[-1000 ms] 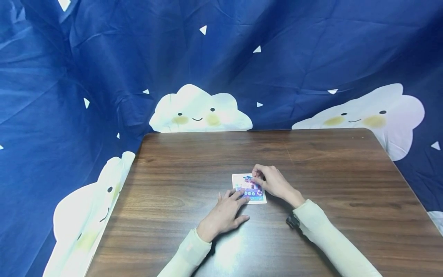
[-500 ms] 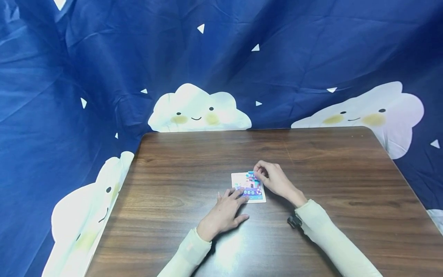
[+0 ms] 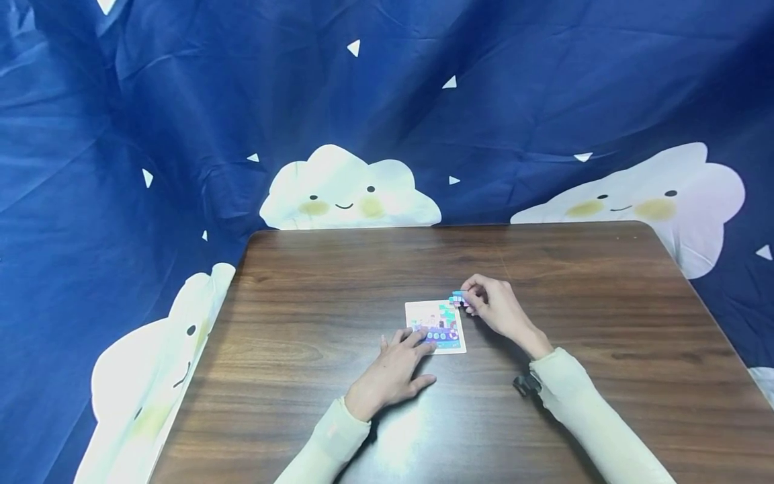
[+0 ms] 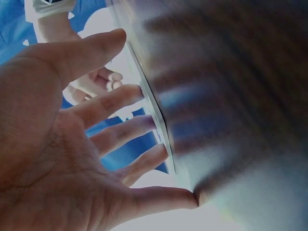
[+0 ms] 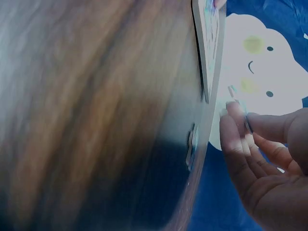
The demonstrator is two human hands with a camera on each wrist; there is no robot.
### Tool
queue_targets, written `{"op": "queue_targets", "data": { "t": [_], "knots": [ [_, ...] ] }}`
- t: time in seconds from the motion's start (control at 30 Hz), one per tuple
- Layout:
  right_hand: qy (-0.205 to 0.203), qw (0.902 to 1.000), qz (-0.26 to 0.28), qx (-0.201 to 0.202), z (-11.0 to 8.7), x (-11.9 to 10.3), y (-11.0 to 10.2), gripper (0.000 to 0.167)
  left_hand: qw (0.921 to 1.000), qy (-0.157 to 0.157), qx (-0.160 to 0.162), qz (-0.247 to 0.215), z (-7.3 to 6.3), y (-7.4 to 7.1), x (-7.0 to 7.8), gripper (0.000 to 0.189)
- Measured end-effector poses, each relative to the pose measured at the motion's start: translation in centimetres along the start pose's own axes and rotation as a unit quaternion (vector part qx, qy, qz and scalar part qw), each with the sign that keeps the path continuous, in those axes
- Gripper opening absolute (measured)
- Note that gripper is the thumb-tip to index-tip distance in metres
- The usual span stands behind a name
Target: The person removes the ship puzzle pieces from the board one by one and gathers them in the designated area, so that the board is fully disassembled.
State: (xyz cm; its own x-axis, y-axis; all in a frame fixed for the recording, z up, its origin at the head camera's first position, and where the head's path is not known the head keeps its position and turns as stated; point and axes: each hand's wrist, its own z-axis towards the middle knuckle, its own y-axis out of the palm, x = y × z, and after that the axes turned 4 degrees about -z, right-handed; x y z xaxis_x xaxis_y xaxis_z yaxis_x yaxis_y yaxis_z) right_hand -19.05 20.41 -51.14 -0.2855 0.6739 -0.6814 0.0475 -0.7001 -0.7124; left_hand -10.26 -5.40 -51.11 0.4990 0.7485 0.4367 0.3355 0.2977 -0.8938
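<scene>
A square jigsaw board with a white frame and a pink, purple and blue picture lies flat on the table. My left hand rests on its lower left corner, fingers spread; in the left wrist view several fingertips press on the thin board. My right hand pinches a small blue-and-pink puzzle piece between thumb and fingers, just past the board's upper right corner. The right wrist view shows this piece edge-on, partly covered by the fingers.
The brown wooden table reaches well beyond the board on all sides. A blue curtain with white smiling clouds hangs behind its far edge and along the left. In the right wrist view a small thin piece shows against the tabletop.
My right hand has drawn the puzzle piece up and right, from over the board to past its upper right corner. The left hand and the board have stayed in place.
</scene>
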Motion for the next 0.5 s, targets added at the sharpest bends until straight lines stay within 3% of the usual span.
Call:
{"op": "queue_targets", "data": {
  "t": [0.27,0.5],
  "knots": [
    [0.023,0.9982,-0.024,0.05,-0.3,1.1,-1.3,0.005,1.0,0.001,0.003,-0.002,0.1,-0.1,0.0,0.055],
    [0.059,0.9972,-0.019,0.043,-0.8,1.8,-2.0,0.005,1.0,0.0,0.0,-0.003,0.0,0.0,0.0,0.056]
  ]
}}
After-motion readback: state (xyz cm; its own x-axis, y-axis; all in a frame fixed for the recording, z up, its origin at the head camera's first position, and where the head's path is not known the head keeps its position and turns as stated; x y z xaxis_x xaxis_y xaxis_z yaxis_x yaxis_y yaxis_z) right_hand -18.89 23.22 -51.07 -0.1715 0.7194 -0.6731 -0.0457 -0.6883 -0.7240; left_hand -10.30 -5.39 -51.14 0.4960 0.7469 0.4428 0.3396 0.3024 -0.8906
